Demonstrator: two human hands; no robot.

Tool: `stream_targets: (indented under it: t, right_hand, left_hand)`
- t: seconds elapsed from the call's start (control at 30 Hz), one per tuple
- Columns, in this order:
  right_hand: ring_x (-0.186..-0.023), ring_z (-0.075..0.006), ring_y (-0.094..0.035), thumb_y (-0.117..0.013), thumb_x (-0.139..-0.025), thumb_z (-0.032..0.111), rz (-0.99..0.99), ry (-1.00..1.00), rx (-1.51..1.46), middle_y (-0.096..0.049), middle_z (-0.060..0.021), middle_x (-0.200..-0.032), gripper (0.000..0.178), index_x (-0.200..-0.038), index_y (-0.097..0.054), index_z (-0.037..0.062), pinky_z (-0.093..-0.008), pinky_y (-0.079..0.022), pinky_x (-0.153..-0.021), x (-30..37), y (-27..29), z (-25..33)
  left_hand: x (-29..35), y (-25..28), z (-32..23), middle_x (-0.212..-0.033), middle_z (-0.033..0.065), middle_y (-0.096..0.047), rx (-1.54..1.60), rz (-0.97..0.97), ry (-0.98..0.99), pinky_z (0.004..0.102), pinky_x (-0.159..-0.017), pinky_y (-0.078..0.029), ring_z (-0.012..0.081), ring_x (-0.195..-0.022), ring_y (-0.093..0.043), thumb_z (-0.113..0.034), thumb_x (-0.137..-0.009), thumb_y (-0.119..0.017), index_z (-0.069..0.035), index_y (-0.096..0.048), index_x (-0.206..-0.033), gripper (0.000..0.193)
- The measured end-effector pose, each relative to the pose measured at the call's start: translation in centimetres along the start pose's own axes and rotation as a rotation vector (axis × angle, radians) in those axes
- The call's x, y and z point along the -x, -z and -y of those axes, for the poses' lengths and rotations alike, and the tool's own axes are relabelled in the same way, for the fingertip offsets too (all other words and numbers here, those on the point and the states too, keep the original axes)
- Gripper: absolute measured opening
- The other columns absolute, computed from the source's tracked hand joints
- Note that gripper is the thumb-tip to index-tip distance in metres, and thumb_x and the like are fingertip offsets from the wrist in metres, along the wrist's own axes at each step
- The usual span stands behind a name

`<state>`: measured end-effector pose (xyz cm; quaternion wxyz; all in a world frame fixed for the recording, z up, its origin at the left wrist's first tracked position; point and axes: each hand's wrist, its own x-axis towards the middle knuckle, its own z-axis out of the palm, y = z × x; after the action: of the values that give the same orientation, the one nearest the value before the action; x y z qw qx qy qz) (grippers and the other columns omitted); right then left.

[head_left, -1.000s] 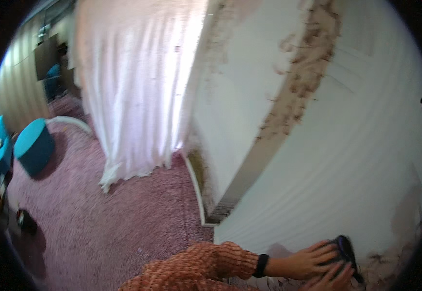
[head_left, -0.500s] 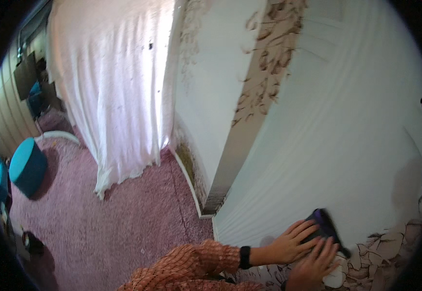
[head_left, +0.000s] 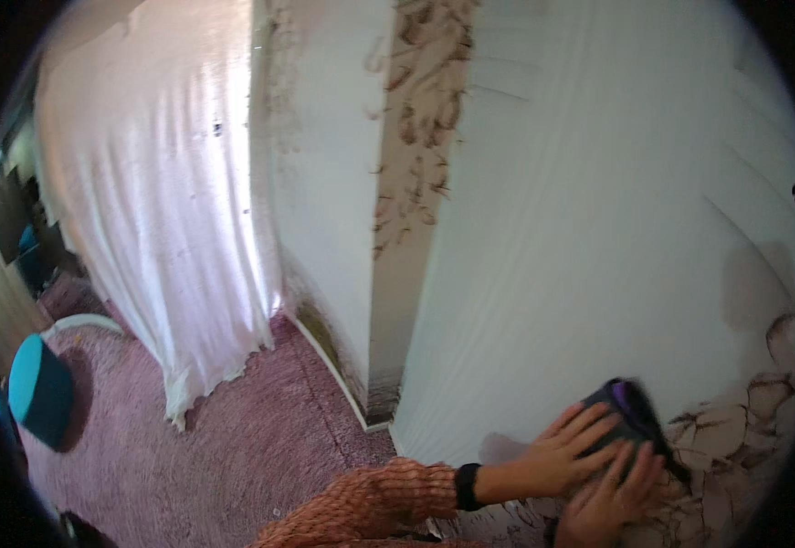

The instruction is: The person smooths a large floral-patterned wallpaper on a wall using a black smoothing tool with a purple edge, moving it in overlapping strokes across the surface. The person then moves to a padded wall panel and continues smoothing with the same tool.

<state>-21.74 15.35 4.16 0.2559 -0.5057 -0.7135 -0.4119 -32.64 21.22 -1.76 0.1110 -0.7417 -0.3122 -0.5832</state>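
Low against the white wall (head_left: 580,228) is a dark, flat, roughly rectangular tool (head_left: 639,411) with a purple patch near its upper edge; its exact kind cannot be made out. My left hand (head_left: 566,454) presses on its left side, fingers together across it. Just below, my right hand (head_left: 615,493) holds its lower part with fingers stretched over it, slightly blurred. The face toward the wall is hidden. Brown cracked-looking pattern (head_left: 721,429) covers the wall right beside the tool.
Pinkish carpet (head_left: 196,466) covers the floor. A white curtain (head_left: 160,201) hangs at the left, with a turquoise pouf (head_left: 39,393) beyond. A brown-patterned wall corner (head_left: 406,219) stands between curtain and white wall. Pale baseboard (head_left: 329,374) runs along the floor.
The tool and both hands have shifted slightly right along the wall. The view has turned right, so curtain, pouf and wall corner sit further left. A white patch by my right hand no longer shows.
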Motion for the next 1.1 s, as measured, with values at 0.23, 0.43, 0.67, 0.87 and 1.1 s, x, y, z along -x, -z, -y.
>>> stream_targets:
  t: [0.23, 0.43, 0.67, 0.87, 1.1]
  right_hand:
    - [-0.128, -0.037, -0.032, -0.046, -0.086, 0.005, 0.232, 0.099, 0.072, -0.039, -0.0167, -0.134, 0.041, -0.127, -0.047, -0.0018, -0.0595, -0.013, -0.105, 6.9, -1.7, 2.1]
    - [-0.129, -0.0381, -0.031, -0.041, -0.09, 0.009, 0.112, -0.168, 0.027, -0.035, -0.0185, -0.139, 0.037, -0.125, -0.05, 0.0002, -0.0593, -0.017, -0.106, 4.1, 0.6, -0.5]
    - [-0.125, -0.0368, -0.037, -0.051, -0.089, 0.014, 0.139, -0.048, 0.112, -0.044, -0.0167, -0.126, 0.032, -0.118, -0.054, 0.002, -0.06, -0.019, -0.105, 7.9, -0.4, -0.5]
    - [-0.117, -0.0296, -0.045, -0.055, -0.087, 0.01, 0.167, 0.094, 0.024, -0.05, -0.01, -0.118, 0.026, -0.112, -0.06, 0.0038, -0.0592, -0.019, -0.105, 13.7, -2.6, 1.7]
    - [-0.128, -0.0322, -0.032, -0.052, -0.086, 0.007, 0.111, -0.072, -0.052, -0.041, -0.0106, -0.13, 0.03, -0.115, -0.058, 0.0027, -0.0591, -0.009, -0.108, 10.0, -1.2, 0.2]
  left_hand:
    - [6.9, 0.1, -0.4, -0.13, 0.0132, -0.044, -0.013, 0.053, 0.067, 0.0493, -0.105, -0.027, 0.0324, -0.128, -0.034, -0.028, -0.083, -0.06, -0.015, -0.05, -0.122, 0.042]
    - [0.8, -0.2, -1.9, -0.126, 0.01, -0.048, -0.01, 0.078, -0.04, 0.0498, -0.106, -0.023, 0.0314, -0.124, -0.039, -0.031, -0.081, -0.062, -0.021, -0.055, -0.117, 0.038]
    - [5.5, -2.6, -1.7, -0.126, 0.0086, -0.047, 0.05, -0.043, -0.098, 0.047, -0.105, -0.026, 0.028, -0.123, -0.038, -0.027, -0.083, -0.06, -0.019, -0.056, -0.117, 0.035]
    - [13.4, -1.3, -0.7, -0.119, 0.0082, -0.046, -0.006, 0.282, -0.075, 0.0483, -0.102, -0.03, 0.0292, -0.119, -0.039, -0.028, -0.082, -0.063, -0.019, -0.056, -0.117, 0.037]
    - [7.9, -1.6, -1.5, -0.12, 0.0071, -0.046, -0.031, 0.098, -0.091, 0.0478, -0.102, -0.028, 0.0289, -0.118, -0.04, -0.027, -0.081, -0.062, -0.022, -0.055, -0.119, 0.039]
